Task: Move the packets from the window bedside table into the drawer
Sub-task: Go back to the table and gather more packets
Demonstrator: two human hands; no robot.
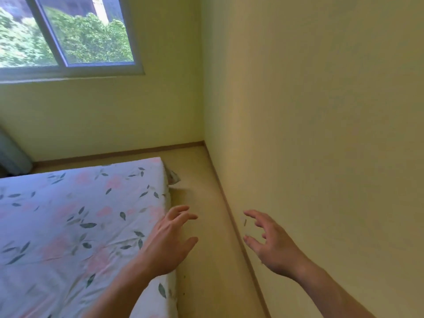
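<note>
- My left hand (168, 243) is out in front of me over the right edge of the bed (75, 216), fingers spread and loosely bent, grasping nothing.
- My right hand (273, 246) is raised beside the right wall (321, 134), fingers spread and slightly curled, thumb apart from them; it grips nothing either.
- I cannot find the packets anywhere in my view, nor the bedside table or its drawer, so I cannot say where they sit.
- The mattress carries a white sheet with pink flowers and grey-green leaves; its left side and near end are cut off by the frame.
- Between the bed and the right wall runs a bare strip of pale floor (206, 260), edged by a brown skirting board (231, 216).
- At the far corner of the bed a bit of patterned fabric (173, 176) pokes out; I cannot tell what it belongs to.
- At the left edge a pale, upright shape (12, 150) is blurred and mostly cropped; I cannot identify it.
- The window (66, 35) at upper left is only partly in view, with green foliage behind the glass.
</note>
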